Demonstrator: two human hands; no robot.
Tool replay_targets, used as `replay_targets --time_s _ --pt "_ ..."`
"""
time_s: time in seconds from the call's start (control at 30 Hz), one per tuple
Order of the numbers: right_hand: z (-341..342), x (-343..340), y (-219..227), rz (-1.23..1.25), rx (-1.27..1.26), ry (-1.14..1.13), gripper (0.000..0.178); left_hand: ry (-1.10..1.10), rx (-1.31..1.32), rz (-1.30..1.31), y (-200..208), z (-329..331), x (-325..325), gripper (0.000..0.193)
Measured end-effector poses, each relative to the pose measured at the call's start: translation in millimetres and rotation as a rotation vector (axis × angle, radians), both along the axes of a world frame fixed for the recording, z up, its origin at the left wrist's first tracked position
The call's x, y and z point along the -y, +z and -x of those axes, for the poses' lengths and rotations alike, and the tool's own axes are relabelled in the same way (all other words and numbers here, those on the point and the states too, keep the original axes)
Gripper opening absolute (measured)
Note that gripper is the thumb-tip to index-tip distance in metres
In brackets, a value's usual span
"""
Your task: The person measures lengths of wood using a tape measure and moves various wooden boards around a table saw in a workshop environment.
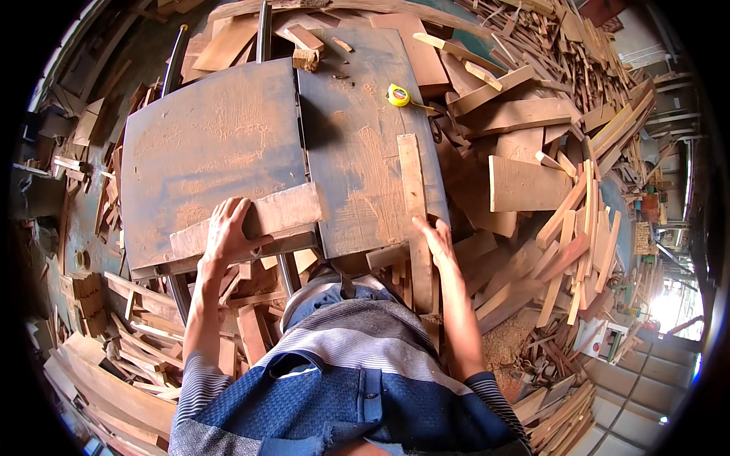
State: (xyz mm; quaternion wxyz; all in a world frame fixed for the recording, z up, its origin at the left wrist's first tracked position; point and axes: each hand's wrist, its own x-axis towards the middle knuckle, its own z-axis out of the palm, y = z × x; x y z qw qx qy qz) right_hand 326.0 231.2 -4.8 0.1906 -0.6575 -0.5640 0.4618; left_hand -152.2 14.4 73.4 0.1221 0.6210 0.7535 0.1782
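Observation:
My left hand (226, 232) lies over a short, pale reddish wooden board (285, 210) at the front of the machine table. Its fingers reach over the board's far edge, and the thumb points right along its near side. On the right, my right hand (436, 242) grips the edge of a long, narrow wooden strip (411, 178), partly hiding its fingers. The strip lies lengthwise on the right part of the table and sticks out past its front edge. A yellow tape measure (398, 96) sits farther back on the table.
The dusty metal table (205, 129) has a slot between its left and right parts. Small wood blocks (306, 59) lie at its back. Loose boards (528, 185) and offcuts are heaped to the right, with more planks (114, 380) at the lower left.

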Motion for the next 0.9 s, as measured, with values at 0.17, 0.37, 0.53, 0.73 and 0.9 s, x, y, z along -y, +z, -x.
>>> replay_targets --time_s 0.17,0.37,0.53,0.73,0.9 --pt "14.7 -13.9 9.2 0.172 -0.185 -0.014 0.079 0.049 0.281 -0.21 82.1 -45.0 -15.5 0.102" --pt "35.2 -26.8 -4.2 -0.068 0.085 0.062 0.079 0.076 1.172 -0.383 78.5 -128.6 -85.6 0.097" --pt "-7.1 -25.5 -45.4 -0.24 0.333 0.066 0.091 0.261 1.293 -0.259 22.7 -216.9 -164.7 0.055" --pt "-45.2 -4.5 -15.1 0.164 -0.291 -0.071 0.072 0.524 1.207 -0.015 -66.3 -268.1 -198.1 0.069" --pt "-84.4 19.1 3.3 0.118 -0.29 -0.267 0.059 0.506 1.079 0.068 -116.8 -289.6 -229.0 0.081"
